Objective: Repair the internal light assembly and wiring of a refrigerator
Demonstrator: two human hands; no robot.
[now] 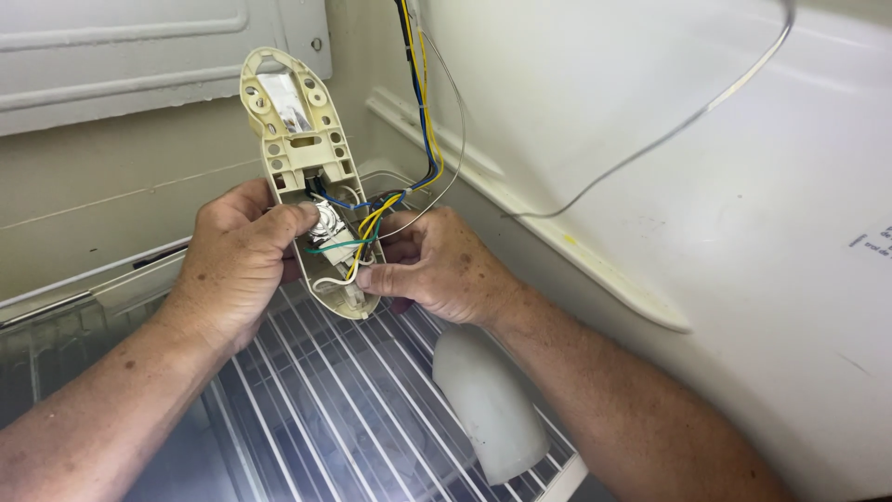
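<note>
A cream plastic housing (pixel 299 149), long and oval, is held upright inside a refrigerator with its open back facing me. My left hand (pixel 237 260) grips its left side, thumb pressed on a small metal part (pixel 324 223) in the middle. On the right, my right hand (pixel 437 270) pinches the lower end of the housing and the wires there. Yellow, blue, green and white wires (pixel 372 218) run out of the housing, and a bundle (pixel 423 102) climbs along the wall.
A white wire shelf (pixel 334 409) lies below the hands, with a white curved plastic cover (pixel 488 400) resting on it. The fridge side wall (pixel 706 232) rises on the right with a shelf rail (pixel 557 242). A thin grey tube (pixel 669 130) loops across the wall.
</note>
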